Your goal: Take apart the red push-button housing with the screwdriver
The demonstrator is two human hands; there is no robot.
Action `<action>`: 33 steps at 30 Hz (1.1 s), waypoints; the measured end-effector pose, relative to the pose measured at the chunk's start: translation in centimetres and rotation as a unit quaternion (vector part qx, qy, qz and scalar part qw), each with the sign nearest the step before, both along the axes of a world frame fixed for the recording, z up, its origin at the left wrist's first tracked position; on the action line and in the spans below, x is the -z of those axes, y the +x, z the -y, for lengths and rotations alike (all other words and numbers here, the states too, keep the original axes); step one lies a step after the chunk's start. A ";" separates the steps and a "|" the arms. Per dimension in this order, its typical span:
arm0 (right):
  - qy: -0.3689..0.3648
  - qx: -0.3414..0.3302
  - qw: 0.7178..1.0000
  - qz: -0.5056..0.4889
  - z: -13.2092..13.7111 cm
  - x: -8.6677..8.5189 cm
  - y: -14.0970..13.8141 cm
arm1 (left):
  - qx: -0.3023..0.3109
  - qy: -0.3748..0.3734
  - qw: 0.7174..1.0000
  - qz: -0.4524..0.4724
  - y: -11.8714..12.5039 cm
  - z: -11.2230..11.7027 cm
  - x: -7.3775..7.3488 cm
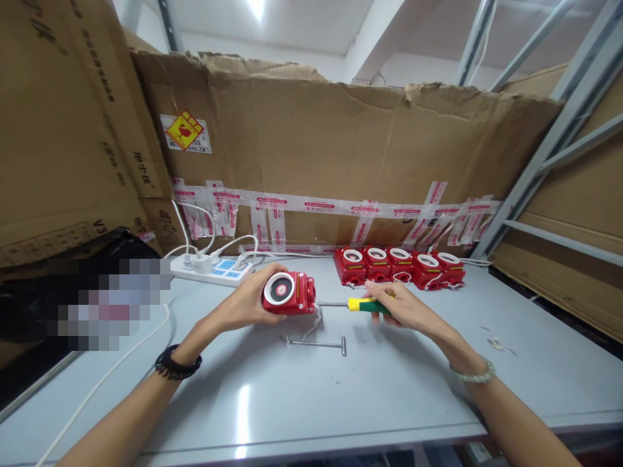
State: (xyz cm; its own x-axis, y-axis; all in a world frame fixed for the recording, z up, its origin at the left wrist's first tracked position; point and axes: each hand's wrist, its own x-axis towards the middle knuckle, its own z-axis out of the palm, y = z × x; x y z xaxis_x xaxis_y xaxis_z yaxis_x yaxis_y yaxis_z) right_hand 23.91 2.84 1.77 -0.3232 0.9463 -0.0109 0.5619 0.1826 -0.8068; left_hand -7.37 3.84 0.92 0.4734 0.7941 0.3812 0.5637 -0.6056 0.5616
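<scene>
My left hand [256,295] grips a red box-shaped device [302,293] with a white ring and a dark round face, held above the table. In my right hand [389,303] is a screwdriver [360,304] with a yellow and green handle. Its metal shaft points left, and the tip meets or nearly meets the right end of the red device; exact contact is hard to make out. A white cord hangs from that end. Below the device, a small metal T-shaped bar [318,344] lies on the table, with the cord running toward it.
Several similar red devices [377,264] stand in a row at the back right. A white power strip [214,269] with plugs and cables sits at the back left. Behind stands a taped cardboard sheet [341,143]. Small scraps [495,344] lie on the table [413,383] at right.
</scene>
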 end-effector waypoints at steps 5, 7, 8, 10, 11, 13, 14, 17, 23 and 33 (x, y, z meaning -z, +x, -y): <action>0.028 -0.033 0.997 0.058 -0.2 0.1 0.4 | -0.001 0.000 1.000 -0.007 0.1 0.0 -0.1; 0.015 -0.032 0.998 0.042 -0.2 -0.1 0.4 | -0.001 0.000 1.000 -0.008 0.1 0.1 -0.2; 0.008 -0.031 0.999 0.025 -0.2 -0.2 0.4 | -0.003 0.001 1.000 -0.009 0.0 0.1 -0.2; 0.016 -0.032 0.999 -0.013 -0.2 -0.2 0.2 | -0.007 0.003 1.000 -0.007 0.0 0.0 -0.2; 0.028 -0.033 0.999 -0.026 -0.2 -0.3 0.1 | -0.009 0.003 1.000 -0.006 -0.1 0.0 -0.2; 0.052 -0.031 0.998 -0.034 -0.1 -0.3 0.0 | -0.011 0.003 1.000 -0.006 -0.2 0.0 -0.1; 0.058 -0.031 0.997 -0.028 0.0 -0.4 0.0 | -0.012 0.005 1.000 -0.008 -0.2 -0.1 -0.1; 0.052 -0.055 0.997 0.012 0.1 -0.6 -0.1 | -0.015 0.015 1.000 -0.014 -0.2 -0.1 -0.1; 0.059 -0.090 0.994 0.023 -0.2 -0.4 0.2 | -0.010 0.019 0.999 -0.024 -0.1 0.0 -0.2; 0.064 -0.066 0.996 -0.002 0.2 -1.1 0.4 | 0.004 0.019 0.999 -0.035 -0.3 0.0 -0.3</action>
